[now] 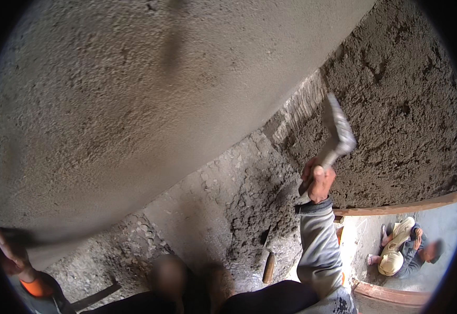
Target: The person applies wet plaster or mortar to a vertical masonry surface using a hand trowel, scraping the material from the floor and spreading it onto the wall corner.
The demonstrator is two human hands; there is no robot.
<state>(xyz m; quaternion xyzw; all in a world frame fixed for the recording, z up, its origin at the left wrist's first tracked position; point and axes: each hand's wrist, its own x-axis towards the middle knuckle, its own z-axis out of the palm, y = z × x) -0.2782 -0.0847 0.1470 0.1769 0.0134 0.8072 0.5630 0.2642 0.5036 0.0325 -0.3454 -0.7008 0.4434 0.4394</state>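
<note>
My right hand (pixel 320 180) is closed around the handle of a mortar-smeared trowel (pixel 341 128), its grey blade angled up and slightly blurred by motion. The blade is in front of the edge of rough, dark wet mortar (pixel 396 104) and beside a strip of ridged, scraped surface (pixel 301 107). At the far left rim, my left hand (pixel 11 254) is beside the smoother curved grey plaster (pixel 134 99), with fingers stretched upward. Part of that hand is cut off, and I cannot tell whether it touches the plaster.
A tool with a wooden handle (pixel 268 268) lies on the mortar-strewn ground (pixel 186 209) below. A dark flat bar (pixel 96 297) is at the lower left. Along the wet mortar's lower edge runs a wooden strip (pixel 396 207). Beyond it, a person (pixel 403 248) sits at the lower right.
</note>
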